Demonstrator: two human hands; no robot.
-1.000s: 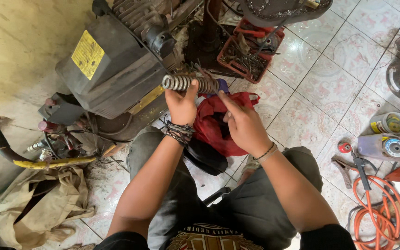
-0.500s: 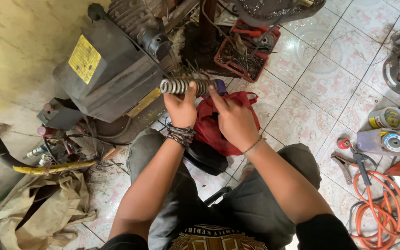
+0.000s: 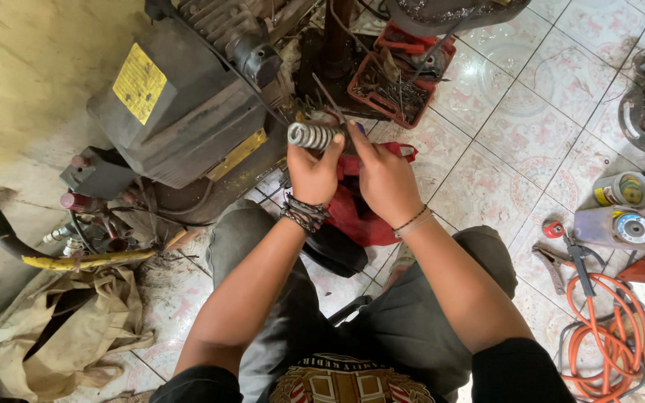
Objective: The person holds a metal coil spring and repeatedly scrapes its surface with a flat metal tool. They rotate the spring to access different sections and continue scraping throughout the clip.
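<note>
Steel coil spring (image 3: 312, 135) lies sideways, gripped by the left hand (image 3: 312, 173); the right hand (image 3: 384, 177) touches its far end, hands close together above a red cloth (image 3: 358, 216). Behind, a red tray (image 3: 397, 75) holds small dark metal parts.

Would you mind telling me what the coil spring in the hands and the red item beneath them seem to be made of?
The coil spring, held in the left hand with the right hand at its end, looks like bare steel: grey, shiny ridged turns. The red item looks like soft cloth or thin plastic, judging by its crumpled folds; which one is unclear.
</note>
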